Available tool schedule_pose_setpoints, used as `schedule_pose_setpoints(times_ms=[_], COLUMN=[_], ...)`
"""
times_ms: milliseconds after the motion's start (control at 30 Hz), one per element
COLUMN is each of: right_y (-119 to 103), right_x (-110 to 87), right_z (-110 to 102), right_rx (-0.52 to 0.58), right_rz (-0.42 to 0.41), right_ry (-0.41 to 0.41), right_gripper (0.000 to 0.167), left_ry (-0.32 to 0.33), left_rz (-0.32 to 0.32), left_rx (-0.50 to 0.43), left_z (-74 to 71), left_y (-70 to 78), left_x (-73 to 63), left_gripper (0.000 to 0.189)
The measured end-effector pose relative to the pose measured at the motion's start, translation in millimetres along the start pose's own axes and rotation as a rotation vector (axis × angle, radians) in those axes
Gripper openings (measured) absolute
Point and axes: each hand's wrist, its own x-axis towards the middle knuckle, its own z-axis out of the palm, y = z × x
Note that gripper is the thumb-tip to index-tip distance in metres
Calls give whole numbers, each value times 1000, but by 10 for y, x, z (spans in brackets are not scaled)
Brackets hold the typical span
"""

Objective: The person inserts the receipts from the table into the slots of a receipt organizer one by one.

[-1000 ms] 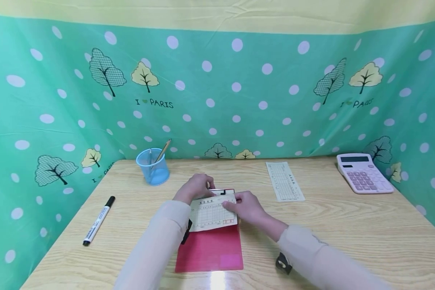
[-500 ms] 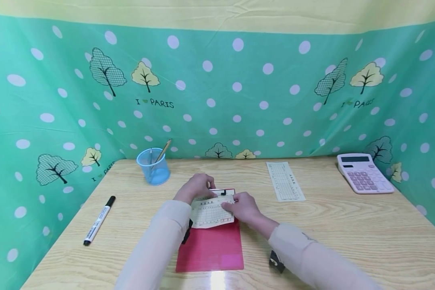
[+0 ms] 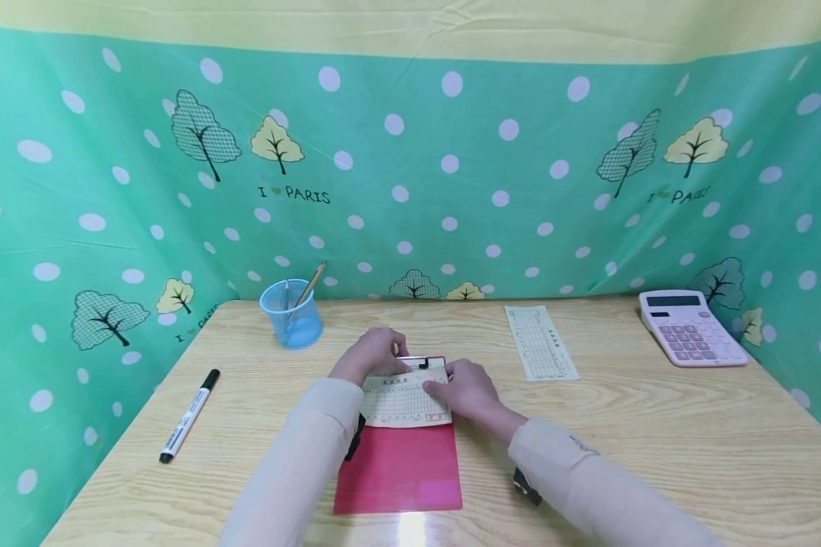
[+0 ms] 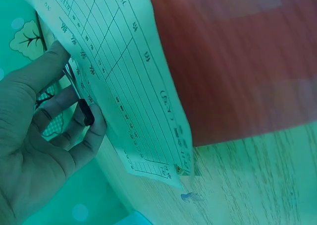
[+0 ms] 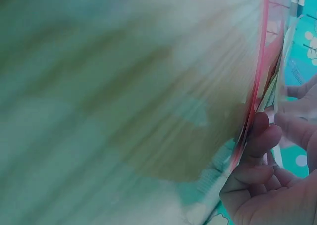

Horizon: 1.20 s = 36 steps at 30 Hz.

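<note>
A red clipboard lies on the wooden table, its metal clip at the far end. My left hand grips that clip; in the left wrist view, thumb and fingers close around the clip's black-tipped wire. Over the upper part of the board lies a printed paper form with a red stamp box. The form's right edge is pinched by my right hand, thumb on top. Other paper shows beneath the form near the clip. How far the form reaches under the clip is hidden.
A second printed form lies at the back right, with a pink calculator farther right. A blue mesh pen cup holding pencils stands back left. A black-capped marker lies at the left. A dotted curtain hangs behind.
The form's lower edge has come down flatter and slightly farther up the board, with my right hand still pinching it. My left hand stays at the clip.
</note>
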Motion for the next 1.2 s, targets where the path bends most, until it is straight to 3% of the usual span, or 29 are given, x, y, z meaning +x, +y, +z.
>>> schedule_pose_setpoints(times_ms=[167, 333, 833, 1200], right_y=[26, 28, 13, -45], right_x=[23, 42, 86, 134], right_z=[-9, 15, 23, 3], right_rx=[-30, -58, -71, -72], right_rz=[-37, -71, -51, 8], right_ry=[-17, -19, -11, -46], right_gripper=[25, 43, 52, 35], left_ry=[-1, 4, -3, 10], left_rz=[-15, -16, 3, -3], left_rx=[-22, -27, -31, -70], left_z=[-4, -6, -7, -18], left_y=[16, 23, 3, -18], left_x=[-11, -12, -25, -19], left_gripper=[17, 19, 14, 17])
